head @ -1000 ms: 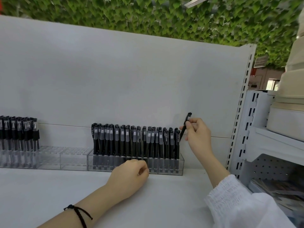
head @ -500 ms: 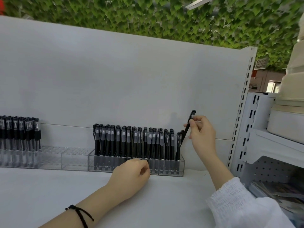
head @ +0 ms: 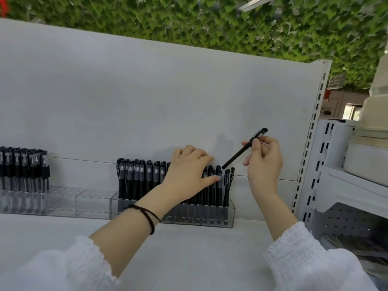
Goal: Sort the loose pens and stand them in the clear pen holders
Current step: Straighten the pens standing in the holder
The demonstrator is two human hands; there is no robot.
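My right hand [head: 263, 162] pinches a black pen [head: 243, 148] near its capped end; the pen slants down to the left, its tip hanging just above the right end of the pen row. My left hand [head: 189, 169] lies over the tops of the standing black pens [head: 136, 179], fingers spread, thumb touching a pen near the right end. These pens stand in a clear holder [head: 230, 215] on the white shelf. A second group of black pens [head: 25, 166] stands in a clear holder [head: 12, 203] at the far left.
A clear holder section [head: 92, 201] between the two pen groups has no pens in it. A white back panel [head: 147, 101] rises behind. At the right stand a slotted upright [head: 312, 131] and a white shelf unit [head: 357, 181] with boxes.
My left hand has risen from the shelf surface onto the tops of the standing pens. My right hand has lifted the pen higher and tilted it flatter.
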